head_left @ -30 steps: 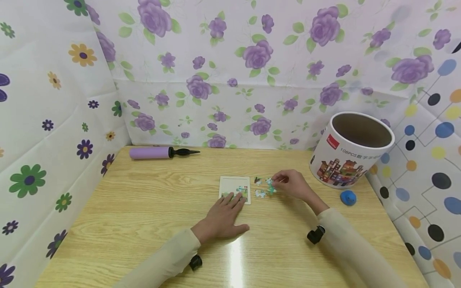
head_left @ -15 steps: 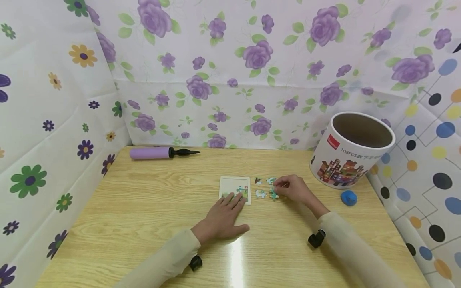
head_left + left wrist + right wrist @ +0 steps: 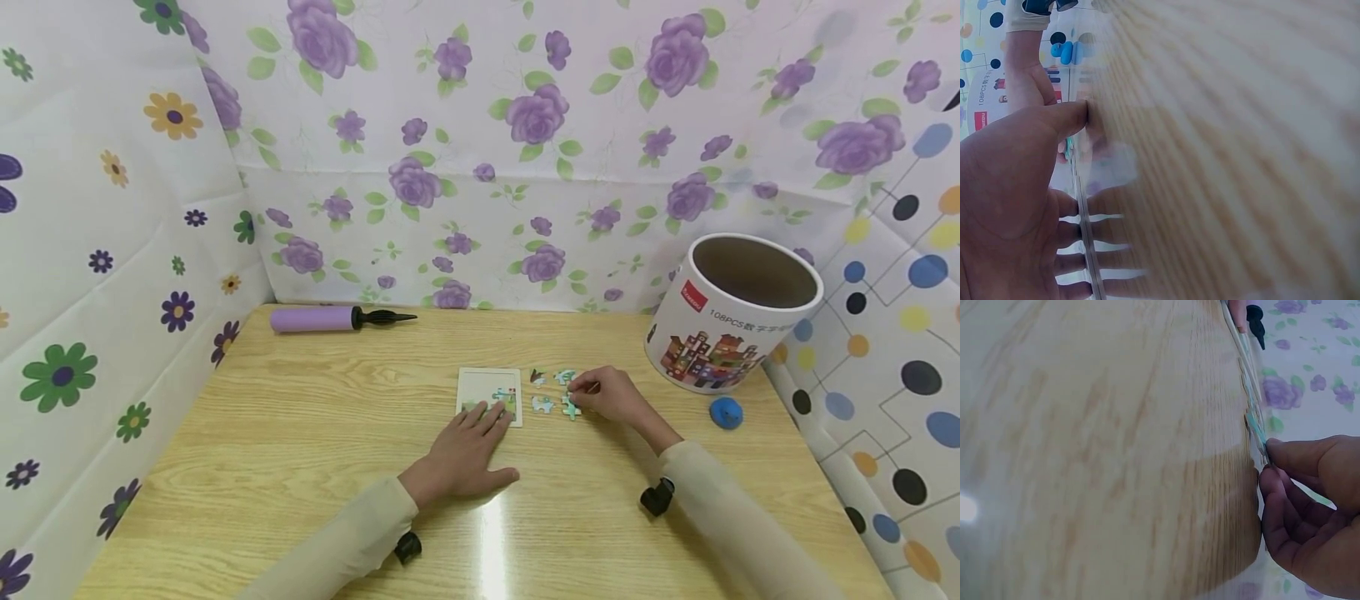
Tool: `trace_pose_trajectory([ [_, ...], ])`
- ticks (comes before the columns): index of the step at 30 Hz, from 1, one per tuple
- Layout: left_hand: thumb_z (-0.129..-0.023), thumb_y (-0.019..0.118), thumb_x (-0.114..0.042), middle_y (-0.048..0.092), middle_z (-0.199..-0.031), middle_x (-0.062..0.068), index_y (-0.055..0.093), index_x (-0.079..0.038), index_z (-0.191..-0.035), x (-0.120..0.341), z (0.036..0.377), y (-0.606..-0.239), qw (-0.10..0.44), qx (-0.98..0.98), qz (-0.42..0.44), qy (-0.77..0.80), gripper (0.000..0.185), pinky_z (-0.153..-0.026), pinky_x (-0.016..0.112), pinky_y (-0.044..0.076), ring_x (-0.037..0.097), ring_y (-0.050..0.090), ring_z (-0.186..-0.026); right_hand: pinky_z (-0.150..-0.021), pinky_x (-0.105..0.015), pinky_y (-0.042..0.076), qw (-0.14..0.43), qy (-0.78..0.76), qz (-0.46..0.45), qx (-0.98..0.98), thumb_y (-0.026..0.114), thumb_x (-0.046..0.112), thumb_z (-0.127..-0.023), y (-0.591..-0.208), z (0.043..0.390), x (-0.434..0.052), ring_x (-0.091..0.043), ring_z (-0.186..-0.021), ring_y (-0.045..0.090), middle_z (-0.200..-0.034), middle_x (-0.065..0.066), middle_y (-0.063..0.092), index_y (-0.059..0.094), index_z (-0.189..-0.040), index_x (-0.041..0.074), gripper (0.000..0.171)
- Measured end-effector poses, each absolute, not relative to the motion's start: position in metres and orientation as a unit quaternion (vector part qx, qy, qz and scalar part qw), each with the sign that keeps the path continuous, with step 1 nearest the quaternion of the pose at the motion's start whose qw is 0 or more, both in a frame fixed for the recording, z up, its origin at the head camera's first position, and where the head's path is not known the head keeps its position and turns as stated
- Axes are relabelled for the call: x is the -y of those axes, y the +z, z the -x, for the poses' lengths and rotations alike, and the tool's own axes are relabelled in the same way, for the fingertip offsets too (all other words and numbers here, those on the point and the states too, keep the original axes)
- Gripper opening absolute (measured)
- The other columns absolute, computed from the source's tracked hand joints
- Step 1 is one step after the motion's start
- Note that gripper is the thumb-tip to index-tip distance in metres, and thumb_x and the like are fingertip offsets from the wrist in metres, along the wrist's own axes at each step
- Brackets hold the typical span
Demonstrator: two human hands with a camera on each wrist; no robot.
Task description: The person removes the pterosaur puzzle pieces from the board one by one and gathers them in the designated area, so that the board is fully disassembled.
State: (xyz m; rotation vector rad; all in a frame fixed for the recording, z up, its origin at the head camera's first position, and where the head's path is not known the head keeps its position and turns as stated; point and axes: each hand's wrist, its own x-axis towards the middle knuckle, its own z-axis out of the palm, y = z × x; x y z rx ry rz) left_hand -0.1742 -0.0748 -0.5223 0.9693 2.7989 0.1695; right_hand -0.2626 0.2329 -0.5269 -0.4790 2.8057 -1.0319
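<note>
My left hand (image 3: 467, 450) lies with straight, spread fingers on the lower part of a small square puzzle tray (image 3: 480, 372), its fingertips over the joined pieces at the bottom. To the right, my right hand (image 3: 609, 393) pinches a green puzzle piece (image 3: 572, 407) between thumb and fingers. The right wrist view shows this green piece (image 3: 1256, 427) tilted, close over the table. Several other loose pieces lie between tray and right hand: a pale blue one (image 3: 542, 405), a dark-marked one (image 3: 537, 377) and a blue-green one (image 3: 564, 377).
A large white printed bucket (image 3: 731, 333) stands at the back right, with a small blue object (image 3: 726, 412) in front of it. At the back left lies a purple hand pump (image 3: 315, 318). Patterned cloth walls (image 3: 480, 208) border the wooden table (image 3: 315, 408).
My right hand has shifted slightly down and right from the upper loose piece, and the green piece in its fingers has turned. My left hand has stayed still on the tray.
</note>
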Motion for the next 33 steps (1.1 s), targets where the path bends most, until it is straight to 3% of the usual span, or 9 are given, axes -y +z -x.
trace_pose_trajectory([
  [24,-0.099,0.044,-0.069,0.019,-0.170,0.010,0.023,-0.012,-0.164,0.074,0.175,-0.521,0.086,-0.939,-0.327,0.060,0.089,-0.123,0.050,0.024,0.033,0.021,-0.156,-0.074,-0.035,0.056,0.042,-0.341,0.186,-0.921,0.071,0.023,-0.098,-0.513,0.271,-0.222,-0.014,-0.083,0.066,-0.097,0.001,0.074,0.079,-0.105,0.013,0.015],
  [33,-0.099,0.044,-0.070,0.028,-0.167,0.012,0.027,-0.011,-0.163,0.073,0.174,-0.522,0.071,-0.940,-0.329,0.046,0.089,-0.122,0.049,0.027,0.034,0.025,-0.154,-0.080,-0.037,0.058,0.048,-0.352,0.221,-0.908,0.072,0.022,-0.098,-0.508,0.275,-0.194,-0.014,-0.086,0.068,-0.100,0.001,0.075,0.079,-0.107,0.012,0.016],
])
